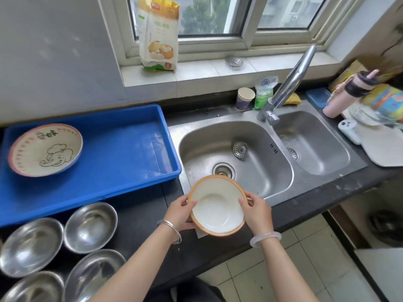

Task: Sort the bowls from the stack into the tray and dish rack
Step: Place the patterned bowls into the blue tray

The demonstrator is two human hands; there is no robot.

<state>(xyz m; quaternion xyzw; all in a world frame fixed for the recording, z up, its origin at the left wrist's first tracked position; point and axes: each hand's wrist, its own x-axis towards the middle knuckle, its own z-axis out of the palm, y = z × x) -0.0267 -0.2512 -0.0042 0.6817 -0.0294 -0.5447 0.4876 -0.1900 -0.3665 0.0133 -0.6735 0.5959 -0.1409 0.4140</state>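
Far left: four steel bowls (90, 227) sit mouth-up on dark counter, close together. Behind them, blue tray (122, 136) with elephant-patterned bowl (45, 150) lying at its left end. Centre: left hand (180, 214) grips left rim of white bowl (218, 204), thumb over edge. Right hand (257, 211) grips opposite rim likewise. Bowl is clamped between both, orange-rimmed, tilted toward person, held over near-left corner of sink (261, 153). Right of it, second basin. Faucet (290, 83) slants up behind.
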